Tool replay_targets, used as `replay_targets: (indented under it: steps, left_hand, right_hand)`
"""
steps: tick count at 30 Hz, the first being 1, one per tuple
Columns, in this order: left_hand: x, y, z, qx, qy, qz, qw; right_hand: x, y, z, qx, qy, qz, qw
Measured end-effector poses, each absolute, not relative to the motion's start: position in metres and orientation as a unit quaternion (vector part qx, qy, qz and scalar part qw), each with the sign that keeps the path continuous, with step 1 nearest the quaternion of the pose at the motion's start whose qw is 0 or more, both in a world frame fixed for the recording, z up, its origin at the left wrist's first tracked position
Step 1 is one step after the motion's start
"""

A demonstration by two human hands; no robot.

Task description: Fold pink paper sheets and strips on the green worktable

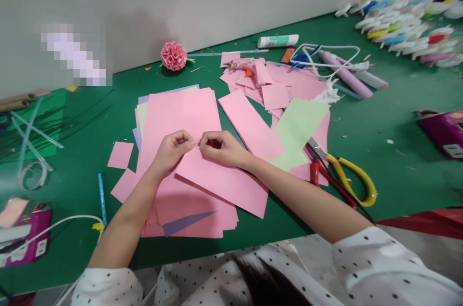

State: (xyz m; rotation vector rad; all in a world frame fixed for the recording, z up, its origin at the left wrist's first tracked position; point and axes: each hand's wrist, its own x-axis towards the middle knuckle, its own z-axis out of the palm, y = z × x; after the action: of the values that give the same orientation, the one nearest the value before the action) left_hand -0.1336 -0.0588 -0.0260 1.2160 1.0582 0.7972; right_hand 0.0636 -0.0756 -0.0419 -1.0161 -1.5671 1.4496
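Observation:
My left hand (173, 149) and my right hand (220, 147) meet over a stack of pink paper sheets (181, 113) on the green table (398, 161). Both hands have their fingers curled in a pinch, fingertips almost touching. They grip the upper edge of a pink paper sheet (224, 178) that lies askew on top of the stack. A pink paper strip (249, 125) lies just right of my right hand, with a light green sheet (300, 127) beside it.
Yellow-handled scissors (343, 171) and red-handled scissors (325, 180) lie at the right. A pink paper flower ball (174, 55), a glue stick (278, 41), pink paper scraps (275, 82) and purple rolls (347, 77) sit farther back. A blue pen (102, 197) and small pink squares (120, 154) lie left.

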Motion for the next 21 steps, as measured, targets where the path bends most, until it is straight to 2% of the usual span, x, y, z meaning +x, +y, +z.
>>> replay_targets:
  steps: [6, 11, 14, 16, 21]
  left_hand:
    - [-0.145, -0.051, -0.024, 0.407, 0.476, 0.424, 0.654]
    - [-0.148, -0.05, -0.023, 0.425, 0.428, 0.387, 0.697]
    - [-0.149, -0.048, -0.024, 0.331, 0.435, 0.414, 0.728]
    - [-0.148, -0.048, -0.027, 0.283, 0.461, 0.451, 0.71]
    - [-0.149, -0.053, -0.039, 0.375, 0.434, 0.409, 0.71]
  right_hand:
    - [0.065, -0.075, -0.045, -0.381, -0.581, 0.607, 0.386]
    - [0.064, -0.076, -0.044, -0.388, -0.564, 0.616, 0.389]
    - [0.066, -0.074, -0.043, -0.375, -0.549, 0.626, 0.408]
    - [0.067, -0.072, -0.041, -0.374, -0.539, 0.619, 0.433]
    - [0.066, -0.07, -0.039, -0.381, -0.541, 0.601, 0.448]
